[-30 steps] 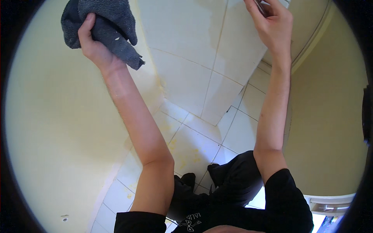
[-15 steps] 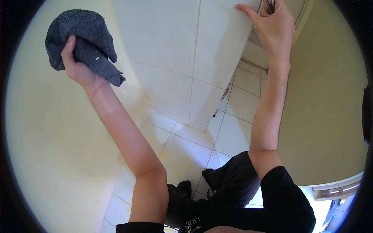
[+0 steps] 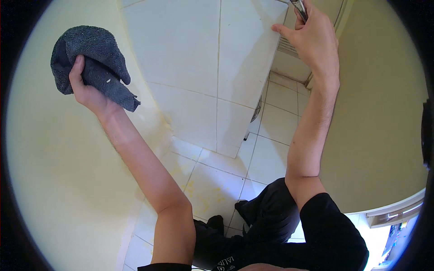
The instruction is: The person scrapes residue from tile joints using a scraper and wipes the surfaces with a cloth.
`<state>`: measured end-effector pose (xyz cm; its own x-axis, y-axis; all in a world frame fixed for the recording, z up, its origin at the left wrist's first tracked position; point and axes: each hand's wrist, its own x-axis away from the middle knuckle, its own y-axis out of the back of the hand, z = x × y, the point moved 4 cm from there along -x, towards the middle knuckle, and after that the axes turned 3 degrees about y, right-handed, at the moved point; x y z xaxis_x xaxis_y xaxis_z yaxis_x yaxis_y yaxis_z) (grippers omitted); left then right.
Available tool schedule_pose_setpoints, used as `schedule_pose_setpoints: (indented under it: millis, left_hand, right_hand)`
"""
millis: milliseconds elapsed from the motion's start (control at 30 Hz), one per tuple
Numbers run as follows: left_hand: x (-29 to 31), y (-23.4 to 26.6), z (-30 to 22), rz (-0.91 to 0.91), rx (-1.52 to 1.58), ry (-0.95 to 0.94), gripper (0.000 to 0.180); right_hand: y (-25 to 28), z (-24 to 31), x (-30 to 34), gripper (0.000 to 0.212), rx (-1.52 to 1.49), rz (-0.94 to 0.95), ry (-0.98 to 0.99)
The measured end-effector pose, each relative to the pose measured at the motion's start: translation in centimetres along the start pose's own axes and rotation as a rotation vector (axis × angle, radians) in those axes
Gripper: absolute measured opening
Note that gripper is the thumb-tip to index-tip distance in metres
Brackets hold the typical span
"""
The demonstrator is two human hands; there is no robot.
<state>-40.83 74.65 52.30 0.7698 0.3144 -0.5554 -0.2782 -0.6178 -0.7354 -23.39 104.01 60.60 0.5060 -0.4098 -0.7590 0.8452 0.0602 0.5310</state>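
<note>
A dark grey terry cloth (image 3: 92,47) is bunched in my left hand (image 3: 86,92), with the thumb pressed over its front. The cloth is up against or close to the pale yellow wall (image 3: 58,167); whether it touches I cannot tell. A small whitish fleck sits on its lower fold. My right hand (image 3: 314,43) is raised at the upper right by the edge of the white tiled partition (image 3: 181,49). Its thumb reaches to that tile edge, while the curled fingers grip a slim metallic object (image 3: 299,10), cut off by the top of the view.
White floor tiles (image 3: 217,180) with yellow specks lie around my feet. A wide olive-beige panel (image 3: 379,117) stands close along my right arm. Past the partition's edge are a vent-like slatted piece (image 3: 289,46) and a door frame (image 3: 337,18).
The cloth and my left hand appear slightly lower in view, as do the partition and floor. My right hand sits a little further left, and more of the metallic object shows.
</note>
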Motion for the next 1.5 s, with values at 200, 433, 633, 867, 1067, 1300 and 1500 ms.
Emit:
schedule_pose_setpoints:
  millis: [200,433,633,867,1067,1300,1500]
  left_hand:
    - [0.0,0.3,0.5,0.033,0.015,0.043,0.036]
    - [-0.2,0.0,1.8,0.028,0.024,0.096,0.037]
    - [-1.2,0.8,4.2,0.106,-0.035,0.094,0.038]
    - [1.2,-2.6,5.7,0.303,-0.198,-0.023,0.043]
    - [2.6,-5.1,6.4,0.426,-0.213,-0.03,0.045]
    - [3.0,-6.0,6.6,0.465,-0.222,-0.028,0.047]
    - [3.6,-6.3,6.4,0.489,-0.227,-0.031,0.046]
  right_hand:
    - [1.2,-1.6,0.2,0.019,-0.43,-0.033,0.065]
    - [2.6,1.1,1.6,0.022,-0.885,-0.212,0.166]
    - [1.0,-1.7,-0.3,0.037,-0.69,-0.236,0.384]
    - [1.6,-2.0,0.2,0.02,-0.472,-0.337,0.237]
    - [4.0,-2.9,0.5,0.036,-0.839,-0.322,0.297]
    - [4.0,-6.5,-0.7,0.036,-1.271,-0.445,0.222]
    - [2.6,-6.0,-0.9,0.033,-1.443,-0.192,0.357]
